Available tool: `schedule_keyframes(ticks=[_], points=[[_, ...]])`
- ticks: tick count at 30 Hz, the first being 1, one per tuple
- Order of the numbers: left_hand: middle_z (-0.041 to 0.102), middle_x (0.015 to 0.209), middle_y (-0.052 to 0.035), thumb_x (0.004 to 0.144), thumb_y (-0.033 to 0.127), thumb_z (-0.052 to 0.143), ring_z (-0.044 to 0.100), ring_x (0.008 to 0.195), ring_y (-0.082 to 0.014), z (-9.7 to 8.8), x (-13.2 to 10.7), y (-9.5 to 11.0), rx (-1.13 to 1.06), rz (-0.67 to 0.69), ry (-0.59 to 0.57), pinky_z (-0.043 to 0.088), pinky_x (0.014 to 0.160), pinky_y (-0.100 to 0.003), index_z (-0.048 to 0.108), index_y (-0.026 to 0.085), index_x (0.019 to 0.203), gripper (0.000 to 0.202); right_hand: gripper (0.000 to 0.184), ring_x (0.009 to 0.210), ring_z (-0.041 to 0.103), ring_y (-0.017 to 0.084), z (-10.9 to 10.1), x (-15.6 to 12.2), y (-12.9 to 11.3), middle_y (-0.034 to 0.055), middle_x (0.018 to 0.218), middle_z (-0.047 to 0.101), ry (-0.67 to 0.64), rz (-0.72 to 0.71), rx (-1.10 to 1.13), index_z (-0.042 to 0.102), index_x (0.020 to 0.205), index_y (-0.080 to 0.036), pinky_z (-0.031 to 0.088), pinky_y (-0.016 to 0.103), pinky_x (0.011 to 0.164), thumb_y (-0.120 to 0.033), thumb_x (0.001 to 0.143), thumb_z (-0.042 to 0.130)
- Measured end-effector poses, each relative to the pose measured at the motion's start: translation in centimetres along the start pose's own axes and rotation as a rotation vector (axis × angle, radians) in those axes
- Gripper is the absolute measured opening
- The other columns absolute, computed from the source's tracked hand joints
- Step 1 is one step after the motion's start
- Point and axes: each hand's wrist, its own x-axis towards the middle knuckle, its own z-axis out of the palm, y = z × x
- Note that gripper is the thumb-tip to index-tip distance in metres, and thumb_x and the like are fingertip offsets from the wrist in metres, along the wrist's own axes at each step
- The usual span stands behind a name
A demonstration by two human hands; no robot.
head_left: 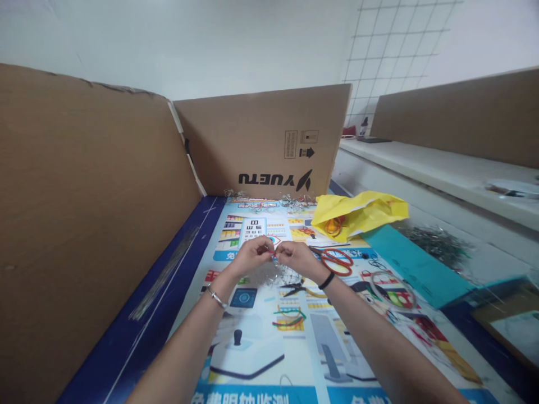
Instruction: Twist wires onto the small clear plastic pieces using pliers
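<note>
My left hand (251, 254) and my right hand (297, 258) meet above the printed poster (261, 348) that covers the table. Both pinch a small wiry piece (273, 255) between their fingertips; it is too small to name. A heap of thin metal wire pieces (269, 275) lies just under the hands. Red-handled scissors (337, 261) rest right of my right hand. Small black snips (295, 289) lie below my right wrist. My left wrist carries a silver bangle, my right wrist a black band.
Cardboard walls stand at the left (84, 224) and at the back (261, 146). A yellow bag (362, 213) with orange bands lies at the back right. A tape ring (391, 289), a teal sheet (415, 264) and a wire pile (438, 241) sit at the right.
</note>
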Motion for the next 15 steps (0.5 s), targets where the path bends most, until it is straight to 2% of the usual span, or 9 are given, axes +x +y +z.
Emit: schedule_keyframes(ticks=[4, 9, 15], points=[[0.056, 0.068, 0.0019, 0.068, 0.012, 0.057, 0.055, 0.061, -0.0095, -0.10, 0.00, 0.31, -0.009, -0.009, -0.001, 0.043, 0.058, -0.021, 0.056, 0.015, 0.072, 0.005, 0.009, 0.049, 0.045, 0.008, 0.39, -0.03, 0.03, -0.0063, 0.052, 0.051, 0.025, 0.016, 0.029, 0.057, 0.065, -0.018, 0.031, 0.017, 0.047, -0.010, 0.062, 0.053], [0.056, 0.066, 0.0023, 0.069, 0.015, 0.057, 0.056, 0.059, -0.0099, -0.15, -0.07, 0.11, -0.022, -0.031, -0.009, 0.043, 0.056, -0.021, 0.054, 0.016, 0.073, 0.004, 0.010, 0.049, 0.054, 0.009, 0.51, 0.12, 0.18, -0.0052, 0.055, 0.057, 0.032, 0.065, 0.132, 0.052, 0.071, -0.019, 0.042, 0.019, 0.048, -0.011, 0.067, 0.048], [0.055, 0.066, 0.0024, 0.069, 0.015, 0.057, 0.053, 0.056, -0.0088, -0.02, -0.06, -0.40, -0.001, -0.025, -0.016, 0.040, 0.053, -0.020, 0.054, 0.016, 0.072, 0.005, 0.005, 0.051, 0.059, 0.012, 0.15, 0.21, 0.10, -0.0029, 0.057, 0.061, -0.068, 0.112, 0.255, 0.056, 0.075, -0.018, 0.052, 0.025, 0.054, -0.021, 0.072, 0.054]])
